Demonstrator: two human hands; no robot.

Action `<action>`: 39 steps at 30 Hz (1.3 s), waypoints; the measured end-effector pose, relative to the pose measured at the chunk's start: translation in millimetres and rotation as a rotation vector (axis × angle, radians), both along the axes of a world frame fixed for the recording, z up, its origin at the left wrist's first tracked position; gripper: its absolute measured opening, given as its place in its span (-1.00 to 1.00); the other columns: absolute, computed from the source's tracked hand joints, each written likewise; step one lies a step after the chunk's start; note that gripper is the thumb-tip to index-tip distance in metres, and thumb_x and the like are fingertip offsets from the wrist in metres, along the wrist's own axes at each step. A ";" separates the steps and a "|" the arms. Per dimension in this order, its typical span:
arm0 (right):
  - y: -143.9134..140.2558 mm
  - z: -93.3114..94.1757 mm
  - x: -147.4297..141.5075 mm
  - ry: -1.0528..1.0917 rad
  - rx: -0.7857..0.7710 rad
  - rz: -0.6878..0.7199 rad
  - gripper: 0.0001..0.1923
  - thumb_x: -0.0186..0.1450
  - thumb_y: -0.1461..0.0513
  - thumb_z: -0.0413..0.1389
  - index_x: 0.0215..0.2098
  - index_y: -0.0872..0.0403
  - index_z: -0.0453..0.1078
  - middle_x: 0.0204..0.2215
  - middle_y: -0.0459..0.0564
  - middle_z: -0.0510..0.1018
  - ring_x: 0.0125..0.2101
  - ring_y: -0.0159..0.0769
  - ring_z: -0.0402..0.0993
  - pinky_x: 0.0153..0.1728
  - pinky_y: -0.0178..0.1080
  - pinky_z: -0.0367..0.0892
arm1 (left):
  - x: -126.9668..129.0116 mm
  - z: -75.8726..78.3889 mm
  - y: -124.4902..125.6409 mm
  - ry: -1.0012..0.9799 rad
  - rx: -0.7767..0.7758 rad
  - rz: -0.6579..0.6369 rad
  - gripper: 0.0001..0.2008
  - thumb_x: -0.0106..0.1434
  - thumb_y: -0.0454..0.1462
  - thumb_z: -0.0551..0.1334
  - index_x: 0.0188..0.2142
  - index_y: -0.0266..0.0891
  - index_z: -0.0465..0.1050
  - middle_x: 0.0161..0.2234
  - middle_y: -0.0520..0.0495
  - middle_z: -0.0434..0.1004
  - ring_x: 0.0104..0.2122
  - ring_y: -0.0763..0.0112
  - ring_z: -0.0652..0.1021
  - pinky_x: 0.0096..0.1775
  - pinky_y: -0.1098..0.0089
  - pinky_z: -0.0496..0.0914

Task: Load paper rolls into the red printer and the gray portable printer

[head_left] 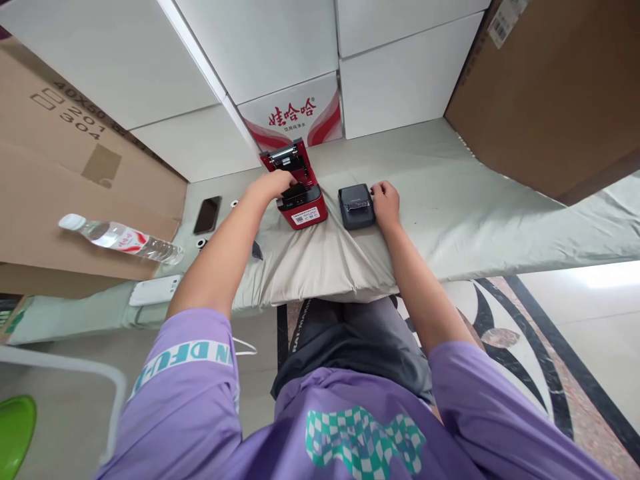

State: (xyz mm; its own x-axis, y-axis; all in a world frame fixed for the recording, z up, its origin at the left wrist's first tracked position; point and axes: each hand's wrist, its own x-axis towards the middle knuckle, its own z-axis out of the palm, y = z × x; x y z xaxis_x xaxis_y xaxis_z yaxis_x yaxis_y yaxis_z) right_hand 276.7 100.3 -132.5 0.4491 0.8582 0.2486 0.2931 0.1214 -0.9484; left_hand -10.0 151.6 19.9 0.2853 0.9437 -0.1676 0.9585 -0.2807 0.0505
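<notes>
A small red label printer (303,203) with its lid raised stands on the cloth-covered table (450,220). My left hand (273,185) reaches into its open top, fingers bent over the black paper bay. To its right lies a dark grey printer (356,206). My right hand (386,200) rests against that printer's right side, fingers curled, touching its edge.
A black phone (207,214) and two small rolls (201,243) lie left of the red printer. A water bottle (123,239) lies on a brown carton (60,173) at the left, with a white device (155,291) below. White boxes (390,87) line the back; another carton (550,93) stands right.
</notes>
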 end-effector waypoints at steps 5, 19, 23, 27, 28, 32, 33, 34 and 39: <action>1.1 0.7 -1.0 0.001 -0.014 -0.006 -0.79 0.35 0.14 0.00 -0.42 0.00 0.34 -0.42 -0.08 0.50 -0.33 -0.26 0.37 -0.09 -0.16 0.31 | -0.9 24.9 -7.0 -0.169 0.366 0.082 -0.55 0.43 -0.10 0.13 0.24 -0.01 0.55 0.18 -0.09 0.61 0.22 -0.01 0.49 0.21 0.15 0.37; 5.1 -2.9 1.2 0.101 0.005 0.013 -0.79 0.39 0.18 0.04 -0.42 0.00 0.32 -0.44 -0.13 0.46 -0.42 -0.30 0.34 -0.14 -0.16 0.37 | 3.5 8.1 -64.6 -0.076 0.251 0.139 -0.27 0.54 0.06 -0.20 0.01 -0.26 0.69 -0.01 -0.37 0.69 0.08 -0.13 0.58 0.17 0.07 0.37; 6.9 -6.3 3.2 0.097 0.015 0.023 -0.76 0.42 0.12 0.04 -0.40 0.01 0.33 -0.44 -0.14 0.45 -0.42 -0.30 0.34 -0.12 -0.13 0.41 | 11.6 10.1 -65.6 -0.048 0.241 0.134 -0.21 0.51 0.14 -0.23 0.00 -0.22 0.69 -0.03 -0.38 0.68 0.08 -0.16 0.58 0.14 0.06 0.39; 10.0 -12.2 5.8 0.075 0.019 0.049 -0.70 0.44 0.04 0.04 -0.39 0.00 0.32 -0.43 -0.12 0.45 -0.37 -0.27 0.39 -0.06 -0.07 0.44 | 32.4 9.4 -66.8 -0.018 0.267 0.178 -0.24 0.49 0.14 -0.16 -0.01 -0.30 0.67 -0.03 -0.46 0.65 0.13 -0.24 0.55 0.18 0.00 0.37; 10.4 -13.7 6.4 0.065 0.027 0.052 -0.69 0.44 0.03 0.04 -0.40 0.00 0.32 -0.42 -0.11 0.46 -0.35 -0.27 0.40 -0.05 -0.06 0.44 | 37.5 8.4 -67.4 -0.021 0.271 0.190 -0.25 0.48 0.14 -0.14 0.00 -0.31 0.67 -0.03 -0.46 0.64 0.15 -0.24 0.53 0.21 -0.01 0.35; 8.6 -16.9 7.6 0.052 0.042 0.069 -0.66 0.44 -0.01 0.02 -0.39 0.00 0.33 -0.41 -0.09 0.49 -0.34 -0.25 0.43 -0.04 -0.04 0.45 | 47.5 6.5 -64.2 -0.062 0.269 0.219 -0.32 0.46 0.12 -0.05 0.05 -0.33 0.64 0.00 -0.46 0.63 0.22 -0.25 0.50 0.28 -0.03 0.30; 7.5 -16.7 7.5 0.054 0.040 0.074 -0.66 0.44 -0.02 0.02 -0.39 0.00 0.33 -0.41 -0.08 0.49 -0.34 -0.25 0.43 -0.04 -0.03 0.45 | 47.3 6.4 -63.4 -0.077 0.271 0.222 -0.34 0.46 0.11 -0.03 0.04 -0.33 0.64 0.01 -0.47 0.63 0.23 -0.25 0.49 0.29 -0.05 0.30; 6.4 -16.1 7.3 0.053 0.038 0.076 -0.65 0.43 -0.02 0.02 -0.39 0.00 0.33 -0.41 -0.08 0.49 -0.34 -0.25 0.43 -0.04 -0.03 0.45 | 46.7 5.8 -63.9 -0.100 0.278 0.218 -0.36 0.46 0.10 -0.01 0.03 -0.33 0.64 0.02 -0.47 0.63 0.24 -0.26 0.49 0.30 -0.07 0.30; 6.9 -12.9 5.5 0.014 0.036 0.044 -0.62 0.41 -0.06 0.03 -0.40 0.01 0.34 -0.43 -0.08 0.50 -0.34 -0.24 0.42 -0.02 -0.02 0.44 | 51.1 -26.8 -98.8 -0.449 0.496 -0.020 -0.53 0.51 -0.06 0.00 0.12 -0.21 0.58 0.21 -0.31 0.58 0.36 -0.04 0.42 0.47 -0.07 0.13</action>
